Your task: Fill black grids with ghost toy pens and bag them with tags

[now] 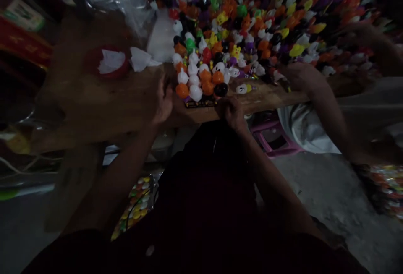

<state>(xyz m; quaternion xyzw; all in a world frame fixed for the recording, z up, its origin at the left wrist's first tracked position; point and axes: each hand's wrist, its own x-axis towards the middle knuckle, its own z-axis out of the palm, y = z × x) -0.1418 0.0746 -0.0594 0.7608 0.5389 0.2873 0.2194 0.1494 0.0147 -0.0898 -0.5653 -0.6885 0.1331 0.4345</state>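
Observation:
A black rack [201, 104] stands at the table's front edge, filled with small toy figures in rows. Their heads are white, orange and black, among them an orange pumpkin-like head [182, 90] and a black head [220, 89]. My left hand [164, 100] is upright just left of the rack, its fingers stretched and slightly apart, holding nothing. At the front right corner, my right hand [232, 112] has its fingers curled against the rack's edge; the fingertips are dark and partly hidden. One loose white-headed toy [242, 89] lies right of the rack.
A large heap of mixed toys [252, 22] covers the table behind. On the left are a red bowl [122, 69] with white paper and clear plastic bags [126, 5]. At right, another person's hand [299, 76] reaches into the toys. A pink stool [270, 137] stands below.

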